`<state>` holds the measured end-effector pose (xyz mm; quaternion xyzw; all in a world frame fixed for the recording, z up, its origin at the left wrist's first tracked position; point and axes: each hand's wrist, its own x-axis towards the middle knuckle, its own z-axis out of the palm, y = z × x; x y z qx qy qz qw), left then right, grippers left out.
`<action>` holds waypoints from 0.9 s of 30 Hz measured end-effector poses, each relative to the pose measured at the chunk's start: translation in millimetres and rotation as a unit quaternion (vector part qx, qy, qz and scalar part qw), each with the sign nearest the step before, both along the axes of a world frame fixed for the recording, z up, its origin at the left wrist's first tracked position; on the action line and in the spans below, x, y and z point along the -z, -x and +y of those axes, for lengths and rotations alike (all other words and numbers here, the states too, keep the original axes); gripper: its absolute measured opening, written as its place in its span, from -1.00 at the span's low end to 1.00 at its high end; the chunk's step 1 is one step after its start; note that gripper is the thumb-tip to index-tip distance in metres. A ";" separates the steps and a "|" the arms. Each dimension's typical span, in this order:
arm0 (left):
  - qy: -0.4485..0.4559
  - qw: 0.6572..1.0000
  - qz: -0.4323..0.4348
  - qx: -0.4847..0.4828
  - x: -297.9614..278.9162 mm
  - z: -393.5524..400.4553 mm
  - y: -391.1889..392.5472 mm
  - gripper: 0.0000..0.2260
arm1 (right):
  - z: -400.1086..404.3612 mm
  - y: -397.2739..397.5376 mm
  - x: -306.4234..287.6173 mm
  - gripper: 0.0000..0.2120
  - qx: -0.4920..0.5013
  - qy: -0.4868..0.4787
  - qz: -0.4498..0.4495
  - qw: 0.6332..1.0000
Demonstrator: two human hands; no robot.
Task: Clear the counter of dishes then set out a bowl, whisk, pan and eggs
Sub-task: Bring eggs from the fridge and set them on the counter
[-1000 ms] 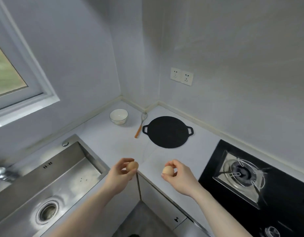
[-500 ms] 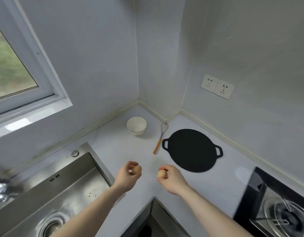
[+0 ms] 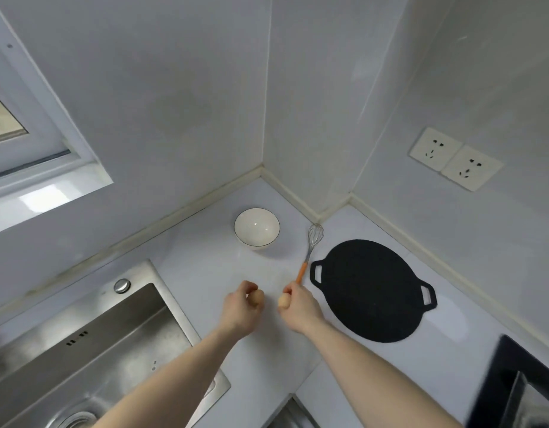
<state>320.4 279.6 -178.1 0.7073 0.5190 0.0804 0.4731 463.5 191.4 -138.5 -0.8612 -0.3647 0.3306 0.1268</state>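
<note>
I see a white bowl [image 3: 257,227] with a thin dark rim line, upright and empty, far back on the table [image 3: 205,273] near the wall corner. Just right of it lies a wire whisk [image 3: 310,251] with an orange handle, flat on the table, wire head toward the far corner, handle end pointing near. Right of the whisk sits a flat black round pan [image 3: 370,288] with two small loop handles, one at its left edge beside the whisk handle. My left hand [image 3: 241,310] pinches a tan egg [image 3: 257,298]; my right hand [image 3: 299,307] pinches a paler second egg [image 3: 283,302]. Both eggs are close together, near of the whisk handle.
</note>
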 end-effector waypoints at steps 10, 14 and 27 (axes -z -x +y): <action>-0.003 1.000 0.002 0.018 19.2 23.9 -13.4 -0.74 | 38.3 -4.6 24.8 -0.68 -0.013 0.031 -0.022 0.999; 0.003 1.000 0.002 0.029 22.3 28.9 -12.7 -0.67 | 44.7 -4.0 29.9 -0.68 -0.019 0.036 -0.025 0.999; 0.030 0.998 -0.006 0.046 22.0 29.8 -2.8 -0.57 | 47.6 -1.8 30.4 -0.35 -0.049 0.047 -0.021 0.998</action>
